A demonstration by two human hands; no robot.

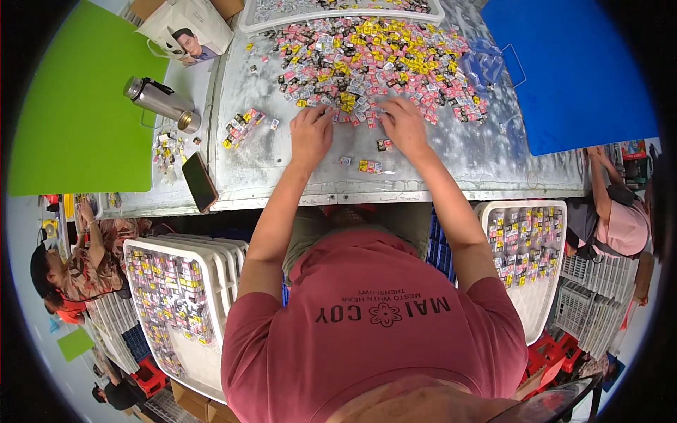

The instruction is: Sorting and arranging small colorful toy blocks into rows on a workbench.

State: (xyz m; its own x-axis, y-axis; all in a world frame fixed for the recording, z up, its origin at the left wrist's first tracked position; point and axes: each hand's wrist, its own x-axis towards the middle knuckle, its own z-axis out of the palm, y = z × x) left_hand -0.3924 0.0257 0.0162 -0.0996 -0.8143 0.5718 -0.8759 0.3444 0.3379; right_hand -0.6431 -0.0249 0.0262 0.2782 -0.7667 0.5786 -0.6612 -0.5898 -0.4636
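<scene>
Both hands were at the near edge of the pile of small pieces (381, 53), left hand (311, 134) and right hand (405, 125) a short gap apart, palms down. Fingers loosely curled, not fists. Couldn't tell if I had a piece pinched in either; fingertips too small in view.

Risks, my read: colours were all mixed, so a quick pick could have brought up the wrong one. Pieces overlapped, so dragging one could have pulled neighbours loose. The short strip (370, 167) and a dark loose piece (384, 145) lay between my forearms and the front edge; a careless wrist could have swept them off. Phone (199, 182) sat right at that edge too, one elbow bump from falling.

Materials: pieces were little squarish tiles, pink, yellow, black and pale, probably hard plastic. Tabletop (261, 166) was grey, metal-looking, smudged with pale patches. White tray (345, 20) beyond the pile had a raised, rounded rim. Clear bag (483, 67) at the right was thin, crumpled and bluish.
</scene>
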